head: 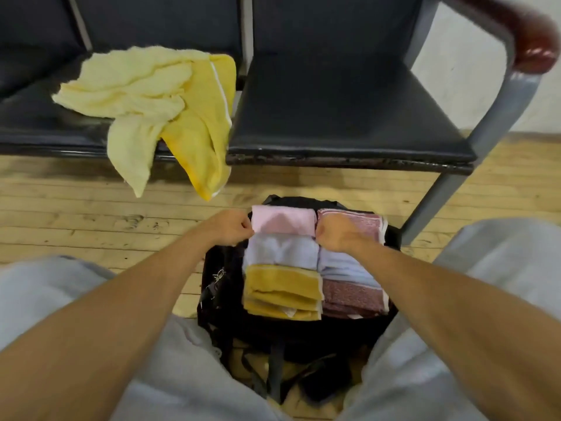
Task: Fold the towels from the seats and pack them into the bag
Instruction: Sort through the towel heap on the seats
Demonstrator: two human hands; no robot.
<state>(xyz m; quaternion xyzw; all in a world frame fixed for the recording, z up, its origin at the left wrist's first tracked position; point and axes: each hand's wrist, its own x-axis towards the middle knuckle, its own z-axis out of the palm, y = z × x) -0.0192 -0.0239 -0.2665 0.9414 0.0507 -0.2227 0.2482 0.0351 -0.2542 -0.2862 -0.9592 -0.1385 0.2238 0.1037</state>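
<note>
A person's left hand pinches the left end of a folded pink towel, while the right hand, curled tight at its right end, appears to grip it too. The towel's long axis runs across the frame between them, at the far end of the black bag at centre. Two rumpled towels, pale yellow and deeper yellow, drape off the seat at upper left, nearer the left hand.

Both forearms are bare, and light grey cloth (loose, softly creased) covers the legs.
</note>
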